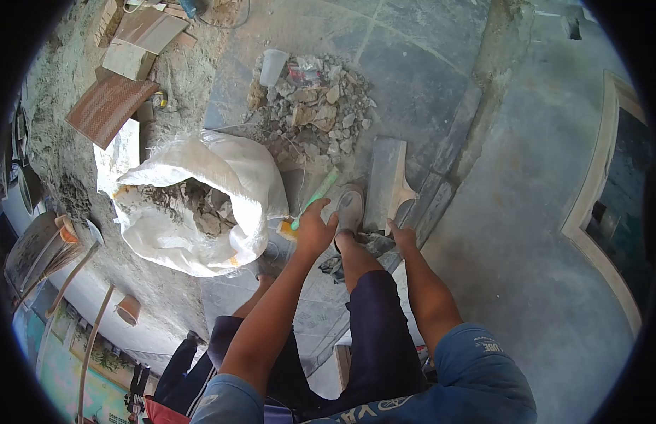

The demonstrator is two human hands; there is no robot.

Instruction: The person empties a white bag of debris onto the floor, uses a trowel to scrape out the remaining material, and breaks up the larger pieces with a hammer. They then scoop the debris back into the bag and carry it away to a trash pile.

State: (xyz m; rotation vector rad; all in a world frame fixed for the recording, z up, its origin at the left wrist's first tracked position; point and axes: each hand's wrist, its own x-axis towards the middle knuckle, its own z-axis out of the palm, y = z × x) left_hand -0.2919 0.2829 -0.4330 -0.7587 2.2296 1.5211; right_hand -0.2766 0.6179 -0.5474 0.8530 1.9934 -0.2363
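Note:
My left hand [314, 232] is over the slab beside a green handle [324, 186] with a yellow end; its thumb and forefinger are apart, and its other fingers are hidden. My right hand [403, 237] has spread fingers, one fingertip at the lower end of a wooden-edged tool [398, 189] that lies against a flat grey plate [381, 173]. To the left of my left hand stands an open white sack [260, 166] with grey rubble [206, 209] inside. Beyond my hands is a heap of broken rubble [321, 113] with a white plastic cup [273, 67] on its edge.
My shod foot [350, 209] stands between my hands. Boards [112, 106] and blocks lie at the upper left. Another person's dark-clothed legs [176, 367] show at the lower left, near a small bucket [129, 309]. A raised ledge [430, 205] runs along the right.

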